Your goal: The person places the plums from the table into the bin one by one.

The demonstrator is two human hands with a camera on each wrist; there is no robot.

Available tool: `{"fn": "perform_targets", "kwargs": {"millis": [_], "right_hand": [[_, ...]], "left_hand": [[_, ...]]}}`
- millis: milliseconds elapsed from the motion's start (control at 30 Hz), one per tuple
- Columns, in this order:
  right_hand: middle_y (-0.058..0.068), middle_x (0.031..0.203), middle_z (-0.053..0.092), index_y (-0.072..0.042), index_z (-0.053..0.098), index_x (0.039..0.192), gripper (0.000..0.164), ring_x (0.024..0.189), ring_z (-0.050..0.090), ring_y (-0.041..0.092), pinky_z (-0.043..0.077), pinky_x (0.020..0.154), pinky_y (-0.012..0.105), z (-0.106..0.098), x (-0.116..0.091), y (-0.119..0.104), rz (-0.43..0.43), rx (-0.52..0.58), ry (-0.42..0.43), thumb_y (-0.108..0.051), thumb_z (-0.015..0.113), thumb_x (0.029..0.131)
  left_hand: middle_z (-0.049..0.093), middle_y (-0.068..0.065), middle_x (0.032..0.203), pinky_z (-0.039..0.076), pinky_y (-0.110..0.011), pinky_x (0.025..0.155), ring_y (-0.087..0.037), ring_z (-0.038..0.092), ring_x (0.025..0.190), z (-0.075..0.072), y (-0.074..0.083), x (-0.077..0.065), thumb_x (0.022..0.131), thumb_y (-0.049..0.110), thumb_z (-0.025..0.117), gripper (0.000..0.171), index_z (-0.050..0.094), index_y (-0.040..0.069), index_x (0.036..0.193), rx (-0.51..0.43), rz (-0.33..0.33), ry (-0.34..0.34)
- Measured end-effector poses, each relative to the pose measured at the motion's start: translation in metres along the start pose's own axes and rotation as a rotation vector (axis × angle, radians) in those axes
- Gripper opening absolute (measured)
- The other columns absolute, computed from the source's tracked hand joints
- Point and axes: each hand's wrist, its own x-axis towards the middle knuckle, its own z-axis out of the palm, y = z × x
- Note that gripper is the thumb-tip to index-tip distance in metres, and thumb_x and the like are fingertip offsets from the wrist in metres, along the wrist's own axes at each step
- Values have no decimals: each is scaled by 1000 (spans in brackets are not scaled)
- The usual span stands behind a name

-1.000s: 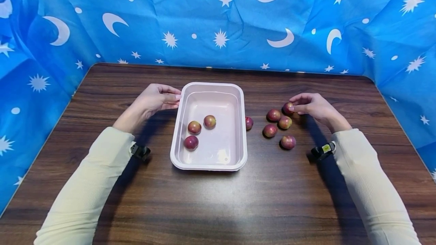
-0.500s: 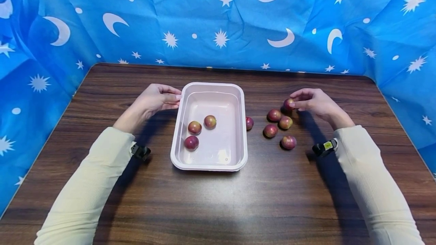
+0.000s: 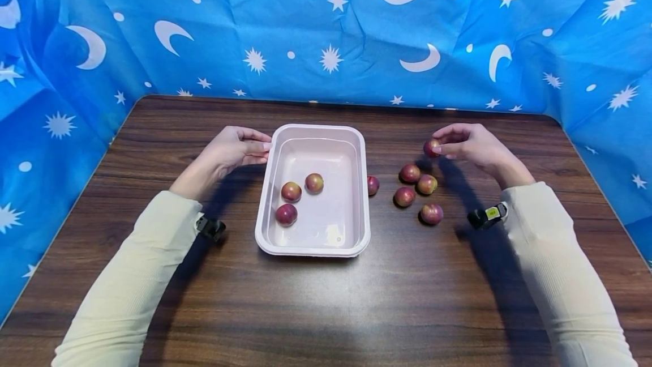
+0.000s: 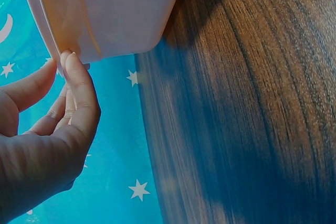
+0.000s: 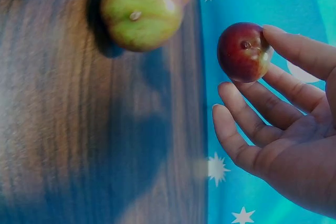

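Observation:
My left hand (image 3: 229,152) pinches the left rim of a pale pinkish-white plastic tray (image 3: 333,208); in the left wrist view its thumb and fingertips meet at the tray's edge. Three plums, one of them dark red (image 3: 286,215), lie in the left and middle part of the tray. On the right, my right hand (image 3: 476,146) holds a dark red plum (image 5: 242,53) between thumb and fingers, raised above the table. Its other fingers are spread loosely below the fruit in the right wrist view. Several plums, including a yellowish-green and red one (image 3: 427,184), lie just in front of this hand.
One plum (image 3: 373,186) sits close against the tray's right side, partly hidden by it. The dark wood table (image 3: 316,310) reaches back to a blue cloth (image 3: 305,27) printed with moons and stars. Wrist cameras hang below both sleeves.
My right hand has lifted its plum off the table, up and slightly back from the others. The left hand, the tray and the remaining plums stay in place.

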Motion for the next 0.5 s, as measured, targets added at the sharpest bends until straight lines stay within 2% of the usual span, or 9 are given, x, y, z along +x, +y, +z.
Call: {"fn": "perform_targets", "kwargs": {"millis": [167, 367, 500], "right_hand": [[5, 96, 59, 2, 53, 117, 44, 90, 60, 26, 55, 78, 36, -1, 0, -6, -20, 4, -2, -25, 66, 86], [3, 97, 61, 0, 54, 118, 42, 86, 60, 16, 54, 76, 27, -2, 1, -11, -35, -18, 0, -23, 66, 86], [2, 95, 61, 1, 54, 117, 42, 82, 61, 13, 56, 73, 27, -2, 1, -14, -45, 7, 9, -22, 67, 85]], "left_hand": [[62, -3, 78, 54, -29, 79, -11, 62, 69, 0, 0, -1, 90, -7, 48, 31, 42, -18, 119, 9, 6, 0], [63, -5, 78, 55, -30, 77, -13, 63, 68, -1, -1, -1, 89, -8, 52, 19, 52, -13, 107, -33, 34, -16], [63, -4, 78, 55, -29, 78, -12, 63, 68, 0, -1, -1, 89, -8, 49, 25, 48, -16, 113, -16, 26, -6]]}}
